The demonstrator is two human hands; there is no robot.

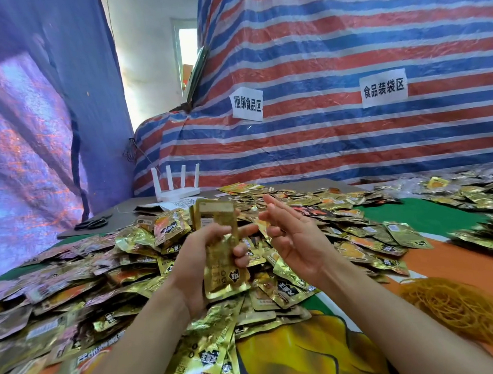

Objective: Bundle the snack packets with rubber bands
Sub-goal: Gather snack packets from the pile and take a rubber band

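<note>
**Step in hand: banding a stack**

The tabletop (422,217) carries a wide pile (144,243) of loose gold packets. Above it, the left hand (198,263) is clamped on a stack (216,218) of packets, held upright with the fingers wrapped round its middle. The right hand (292,239) stands just beside the stack, apart from it, with the fingers spread and straight. Whether a band is already looped over those fingers is too fine to tell.

Judged from this, the stack is gathered but not yet bound. For a good result:

1. The operator should square the packet edges before the band goes on, because foil faces are likely to slide.
2. The band should be spread wide on the right-hand fingers and passed over the free top end.
3. It should seat at mid-length, close to the left-hand grip (a band near an end is likely to slip off).
4. The left-hand fingers should come clear only after the band bites.

**Containers**

No box, tray or bag is in view. The packets lie loose on the tabletop. The bands (458,309) lie in an open heap at the operator's right, near the right forearm. A router (177,188) and scissors (91,223) sit at the far left edge.
</note>
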